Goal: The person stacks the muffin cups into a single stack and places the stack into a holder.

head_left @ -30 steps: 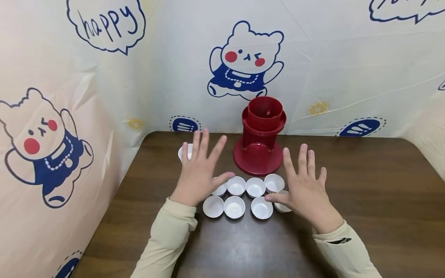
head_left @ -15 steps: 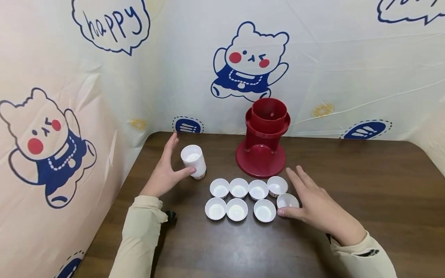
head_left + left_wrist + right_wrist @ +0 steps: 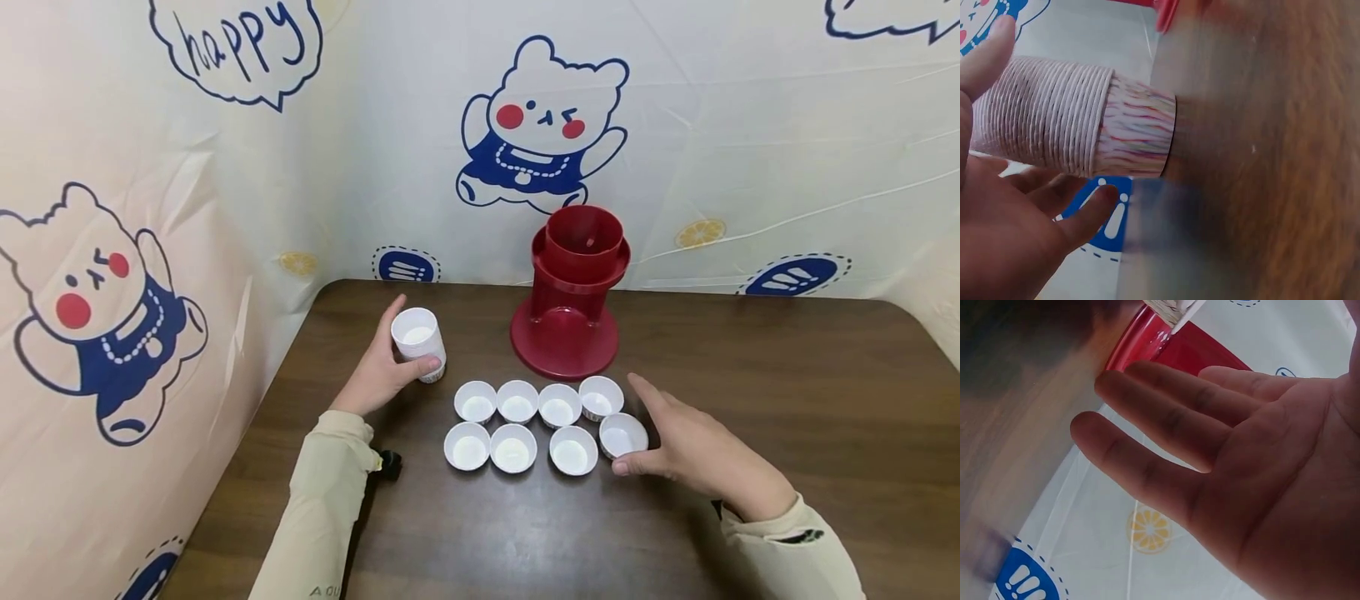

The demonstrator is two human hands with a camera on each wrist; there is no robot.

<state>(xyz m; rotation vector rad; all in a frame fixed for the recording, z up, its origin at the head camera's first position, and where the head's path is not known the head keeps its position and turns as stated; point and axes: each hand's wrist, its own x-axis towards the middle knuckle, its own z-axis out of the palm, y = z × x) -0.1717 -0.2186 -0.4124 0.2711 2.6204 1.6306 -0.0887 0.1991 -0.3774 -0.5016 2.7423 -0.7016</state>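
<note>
A stack of white ribbed paper cups (image 3: 417,340) stands at the left of the brown table (image 3: 525,533). My left hand (image 3: 377,372) grips it, thumb in front and fingers behind; the left wrist view shows the stack (image 3: 1072,131) against my palm (image 3: 1004,244). Several single white cups (image 3: 517,402) sit in two rows mid-table. My right hand (image 3: 693,447) lies open beside the rightmost cup (image 3: 622,435), its thumb under the cup's near side. In the right wrist view the fingers (image 3: 1166,431) are straight and hold nothing.
A red plastic stand with a round base (image 3: 573,292) sits behind the rows, also seen in the right wrist view (image 3: 1166,347). Printed sheets with cartoon bears (image 3: 540,125) wall the table at the back and left. A small black object (image 3: 388,463) sits by my left sleeve.
Both hands were spread above the rows a second ago. The left hand went left and closed round the cup stack. The right hand dropped beside the rightmost cup.
</note>
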